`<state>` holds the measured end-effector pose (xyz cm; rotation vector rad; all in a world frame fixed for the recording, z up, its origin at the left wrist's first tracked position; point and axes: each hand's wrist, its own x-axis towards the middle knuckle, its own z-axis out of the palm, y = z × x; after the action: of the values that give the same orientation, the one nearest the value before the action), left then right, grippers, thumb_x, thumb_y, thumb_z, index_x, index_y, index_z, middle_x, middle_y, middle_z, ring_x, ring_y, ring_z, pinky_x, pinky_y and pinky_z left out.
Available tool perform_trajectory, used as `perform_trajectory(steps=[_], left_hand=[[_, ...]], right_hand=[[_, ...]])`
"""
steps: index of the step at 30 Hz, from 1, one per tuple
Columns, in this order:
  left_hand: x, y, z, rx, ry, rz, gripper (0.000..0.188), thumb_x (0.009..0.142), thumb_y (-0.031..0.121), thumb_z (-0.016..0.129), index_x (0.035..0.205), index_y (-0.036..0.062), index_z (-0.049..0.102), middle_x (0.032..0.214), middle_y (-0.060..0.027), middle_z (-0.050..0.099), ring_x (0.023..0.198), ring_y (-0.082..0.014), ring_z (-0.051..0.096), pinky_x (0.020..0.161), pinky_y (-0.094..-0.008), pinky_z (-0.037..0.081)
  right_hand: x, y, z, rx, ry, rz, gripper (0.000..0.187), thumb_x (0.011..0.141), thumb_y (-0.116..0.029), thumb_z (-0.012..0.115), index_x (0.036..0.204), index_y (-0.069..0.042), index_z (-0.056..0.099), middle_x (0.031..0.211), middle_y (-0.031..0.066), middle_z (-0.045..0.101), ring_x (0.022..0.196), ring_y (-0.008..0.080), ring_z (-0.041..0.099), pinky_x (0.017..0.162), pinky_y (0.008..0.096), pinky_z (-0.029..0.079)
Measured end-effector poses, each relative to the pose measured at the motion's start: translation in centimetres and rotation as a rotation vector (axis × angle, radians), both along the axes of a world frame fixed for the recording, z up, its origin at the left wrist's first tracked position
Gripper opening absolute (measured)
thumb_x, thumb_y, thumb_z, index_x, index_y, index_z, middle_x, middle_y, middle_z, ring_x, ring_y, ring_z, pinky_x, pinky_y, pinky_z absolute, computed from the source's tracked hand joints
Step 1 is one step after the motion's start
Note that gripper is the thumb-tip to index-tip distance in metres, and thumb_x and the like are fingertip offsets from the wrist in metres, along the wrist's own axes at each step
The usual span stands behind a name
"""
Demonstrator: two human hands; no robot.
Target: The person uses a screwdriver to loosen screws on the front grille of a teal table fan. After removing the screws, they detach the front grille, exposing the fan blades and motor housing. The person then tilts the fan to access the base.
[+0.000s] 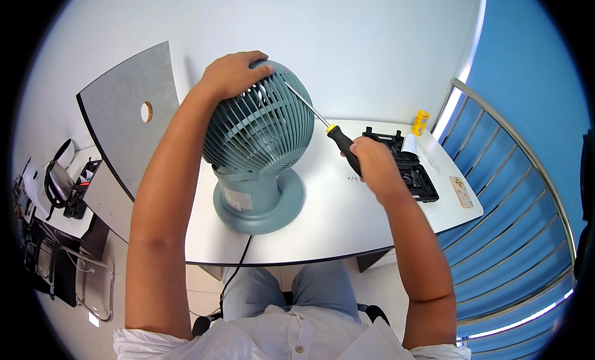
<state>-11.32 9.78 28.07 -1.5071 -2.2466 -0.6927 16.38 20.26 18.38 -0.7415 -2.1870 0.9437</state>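
The right hand (372, 168) is closed around the black handle of a screwdriver (342, 143), and the metal shaft of this tool goes up and leftward to the upper right part of the fan (263, 143). The tip is at the grille of the fan – if it sits in a gap or only touches a rib, I cannot tell. The left hand (235, 76) lies over the top of the fan, with the thumb toward the front; how firmly it grips there, I also cannot tell. The fan, grey-green and with a rounded head, stands upright on its round base on the white table (334, 226), and a pale label (238, 199) is on its stem. A black cable (243, 256) goes down over the table edge in front of the fan. To the right of the fan, some small metal pieces (352, 178) lie on the table, and farther right there is an open black tool case (418, 180). Behind this case, also right of the fan, is a yellow object (421, 122); a pale remote control (461, 192) lies farthest right from the fan, near the metal railing (538, 163). Left of the fan rises a grey panel (127, 93) with a round hole – well beyond it is a silver kettle (61, 181).
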Motion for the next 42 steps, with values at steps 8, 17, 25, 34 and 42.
perform_trajectory(steps=[8,17,25,34,42], left_hand=[[-0.4,-0.1,-0.2,0.002,0.007,0.004,0.056,0.084,0.053,0.049,0.127,0.0176,0.059,0.123,-0.0105,0.063,0.115,-0.0297,0.058,0.096,-0.0402,0.044],[-0.4,0.0,-0.2,-0.005,-0.013,0.003,0.057,0.084,0.053,0.049,0.127,0.0182,0.059,0.123,-0.0102,0.063,0.115,-0.0293,0.058,0.097,-0.0398,0.044],[-0.2,-0.3,-0.3,0.009,-0.013,0.000,0.052,0.086,0.048,0.051,0.126,0.0146,0.059,0.122,-0.0132,0.063,0.114,-0.0305,0.058,0.097,-0.0375,0.043],[-0.4,0.0,-0.3,0.005,0.009,0.004,0.057,0.083,0.054,0.049,0.127,0.0187,0.059,0.120,-0.0099,0.064,0.113,-0.0293,0.059,0.095,-0.0402,0.046],[-0.4,0.0,-0.3,0.008,0.000,0.013,0.058,0.082,0.054,0.049,0.127,0.0190,0.059,0.120,-0.0091,0.064,0.113,-0.0287,0.059,0.094,-0.0406,0.046]], right_hand=[[0.9,-1.3,1.9,-0.601,0.117,0.353,0.020,0.090,-0.022,0.057,0.091,-0.004,0.048,0.079,0.0086,0.062,0.058,0.0139,0.059,0.052,0.0301,0.045],[-0.8,-2.2,-1.6,0.432,0.082,-0.156,0.025,0.085,-0.018,0.056,0.102,0.001,0.054,0.073,0.0131,0.058,0.063,0.0224,0.056,0.059,0.0359,0.044],[0.5,-1.4,1.4,-0.347,0.034,0.202,0.021,0.091,-0.022,0.053,0.088,-0.003,0.059,0.072,-0.0003,0.047,0.063,0.0090,0.042,0.058,0.0250,0.035],[-1.2,-2.5,-0.7,0.709,-0.135,-0.230,0.026,0.080,-0.018,0.066,0.097,-0.006,0.051,0.079,0.0130,0.053,0.063,0.0307,0.058,0.058,0.0403,0.047],[-0.3,-1.9,1.6,-0.250,-0.012,0.065,0.019,0.086,-0.020,0.053,0.091,-0.002,0.055,0.064,0.0082,0.054,0.051,0.0146,0.050,0.051,0.0297,0.043]])
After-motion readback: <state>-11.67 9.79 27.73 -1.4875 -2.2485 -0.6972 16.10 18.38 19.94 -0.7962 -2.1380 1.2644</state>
